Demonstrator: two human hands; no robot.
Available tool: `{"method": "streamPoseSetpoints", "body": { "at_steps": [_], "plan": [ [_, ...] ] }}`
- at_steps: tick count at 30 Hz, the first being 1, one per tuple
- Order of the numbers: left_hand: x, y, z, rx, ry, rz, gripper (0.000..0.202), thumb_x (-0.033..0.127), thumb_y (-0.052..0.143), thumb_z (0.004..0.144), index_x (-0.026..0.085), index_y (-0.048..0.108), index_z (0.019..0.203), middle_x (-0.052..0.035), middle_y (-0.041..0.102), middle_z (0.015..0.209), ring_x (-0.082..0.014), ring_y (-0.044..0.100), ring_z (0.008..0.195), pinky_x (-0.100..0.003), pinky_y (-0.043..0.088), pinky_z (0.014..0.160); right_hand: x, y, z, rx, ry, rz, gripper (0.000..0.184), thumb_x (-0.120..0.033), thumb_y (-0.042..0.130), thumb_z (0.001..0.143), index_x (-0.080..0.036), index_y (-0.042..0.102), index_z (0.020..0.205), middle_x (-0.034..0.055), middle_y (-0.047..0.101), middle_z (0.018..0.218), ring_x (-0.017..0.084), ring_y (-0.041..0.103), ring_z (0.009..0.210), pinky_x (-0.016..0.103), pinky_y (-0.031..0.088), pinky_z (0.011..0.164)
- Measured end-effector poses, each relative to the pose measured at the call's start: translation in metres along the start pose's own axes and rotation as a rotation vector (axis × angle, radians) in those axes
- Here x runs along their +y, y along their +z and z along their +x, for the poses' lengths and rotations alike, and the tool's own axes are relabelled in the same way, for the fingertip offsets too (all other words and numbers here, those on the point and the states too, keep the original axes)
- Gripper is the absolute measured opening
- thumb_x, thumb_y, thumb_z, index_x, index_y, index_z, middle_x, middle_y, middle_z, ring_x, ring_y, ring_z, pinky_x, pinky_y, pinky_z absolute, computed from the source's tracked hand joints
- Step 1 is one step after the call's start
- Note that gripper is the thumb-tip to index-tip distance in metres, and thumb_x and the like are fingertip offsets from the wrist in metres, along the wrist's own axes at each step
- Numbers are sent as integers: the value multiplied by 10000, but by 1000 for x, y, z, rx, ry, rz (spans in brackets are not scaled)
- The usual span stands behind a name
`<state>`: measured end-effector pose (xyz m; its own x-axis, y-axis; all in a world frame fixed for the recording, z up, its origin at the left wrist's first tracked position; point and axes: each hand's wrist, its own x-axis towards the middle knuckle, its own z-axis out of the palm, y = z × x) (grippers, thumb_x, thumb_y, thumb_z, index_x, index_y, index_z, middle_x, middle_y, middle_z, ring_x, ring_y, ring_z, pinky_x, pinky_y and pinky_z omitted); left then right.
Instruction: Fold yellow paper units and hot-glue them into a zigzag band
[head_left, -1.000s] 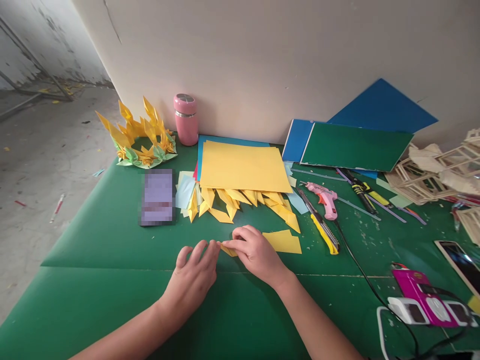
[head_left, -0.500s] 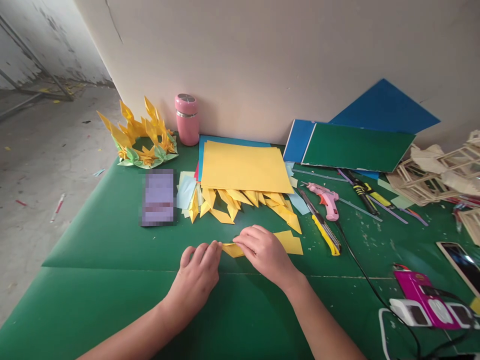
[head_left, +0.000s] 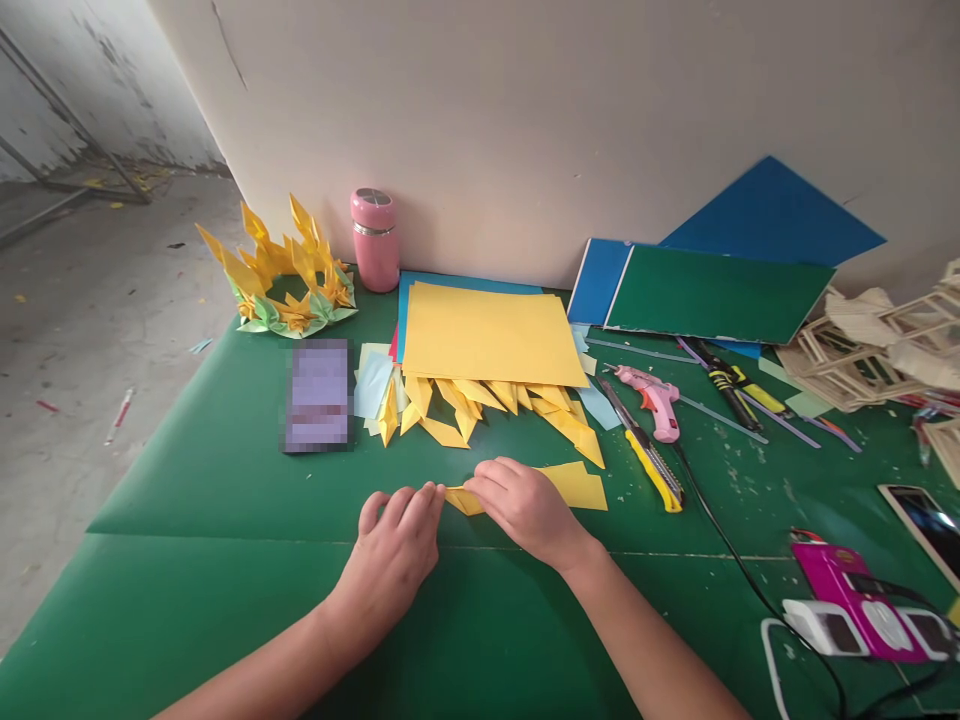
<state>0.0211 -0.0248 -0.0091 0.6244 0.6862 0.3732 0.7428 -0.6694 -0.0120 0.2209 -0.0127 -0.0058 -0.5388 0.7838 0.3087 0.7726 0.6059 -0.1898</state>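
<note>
Bunched fingertips of the left hand [head_left: 394, 545] and right hand [head_left: 529, 510] pinch a small folded piece of yellow paper [head_left: 463, 502] between them, just above a green-covered tabletop [head_left: 262, 600] or resting on it; which, the view cannot tell. The right hand partly hides flat, cut yellow paper [head_left: 581, 485] just beyond it. Farther back, a stack of rectangular yellow sheets [head_left: 487, 335] covers the upper ends of pointed, folded yellow paper pieces [head_left: 448, 434]. To the right lie a yellow-handled utility knife [head_left: 652, 470] and a pink glue gun [head_left: 656, 400], whose black cord [head_left: 724, 545] trails toward a magenta-and-white device [head_left: 862, 600] near a phone [head_left: 922, 525]. A blurred purple rectangular object [head_left: 319, 395] sits at left, before an orange-and-green paper crown [head_left: 300, 315] and a pink lidded flask [head_left: 375, 250]. A green rectangular board [head_left: 720, 295] leans near the wall beside a pale wooden lattice model [head_left: 825, 350].
</note>
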Motion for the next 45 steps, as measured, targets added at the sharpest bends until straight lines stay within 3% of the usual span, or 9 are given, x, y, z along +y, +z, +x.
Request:
{"method": "streamPoseSetpoints", "body": {
  "at_steps": [12, 18, 23, 29, 37, 41, 45],
  "plan": [
    [0, 0, -1, -44, -3, -8, 374, 66, 466, 802, 203, 604, 1121, -39, 685, 1020, -198, 593, 863, -367, 337, 797, -17, -11, 6, -246, 175, -41, 215, -30, 489, 878, -177, 598, 764, 19, 589, 758, 141, 524, 656, 256, 344, 534],
    [0, 1, -2, -55, 4, -6, 370, 74, 464, 803, 198, 610, 1120, -39, 688, 1033, -212, 586, 882, -377, 335, 801, -24, -9, 0, -172, 205, -17, 265, -20, 438, 894, -179, 614, 776, 26, 592, 763, 150, 533, 674, 267, 365, 549],
    [1, -1, 0, -41, -5, -14, 384, 43, 434, 795, 186, 626, 1095, -35, 687, 1043, -222, 571, 919, -376, 332, 800, -28, -9, -5, -100, 232, 58, 337, -16, 353, 903, -166, 655, 910, 58, 609, 825, 178, 542, 752, 289, 442, 625],
    [0, 0, 2, -41, -1, -24, 385, 48, 438, 781, 188, 636, 1080, -32, 681, 1039, -230, 558, 945, -370, 339, 817, -23, -9, -14, 16, 240, 75, 442, 51, 316, 839, -143, 688, 979, 76, 621, 809, 206, 529, 761, 341, 479, 680],
    [0, 3, 4, 8, 47, -12, 263, 94, 445, 868, 161, 625, 1048, -57, 657, 964, -223, 553, 915, -367, 349, 816, -14, -5, -26, 46, 299, 117, 517, 44, 325, 838, -225, 705, 1063, 74, 595, 843, 205, 519, 784, 343, 488, 667],
    [-8, 4, 14, -42, 94, -99, 142, 174, 482, 919, 168, 624, 913, -38, 611, 801, -204, 522, 769, -342, 369, 729, -17, -6, -24, 110, 354, 225, 461, 10, 381, 832, -234, 699, 1059, 67, 573, 861, 196, 522, 771, 341, 498, 665],
    [-18, 8, 24, -80, 145, -175, 193, 156, 475, 927, 180, 594, 776, -16, 554, 724, -175, 473, 687, -305, 352, 640, -27, -2, -21, 235, 304, 251, 316, -73, 448, 887, -213, 672, 1062, 65, 587, 873, 194, 535, 795, 336, 490, 690]
  ]
}}
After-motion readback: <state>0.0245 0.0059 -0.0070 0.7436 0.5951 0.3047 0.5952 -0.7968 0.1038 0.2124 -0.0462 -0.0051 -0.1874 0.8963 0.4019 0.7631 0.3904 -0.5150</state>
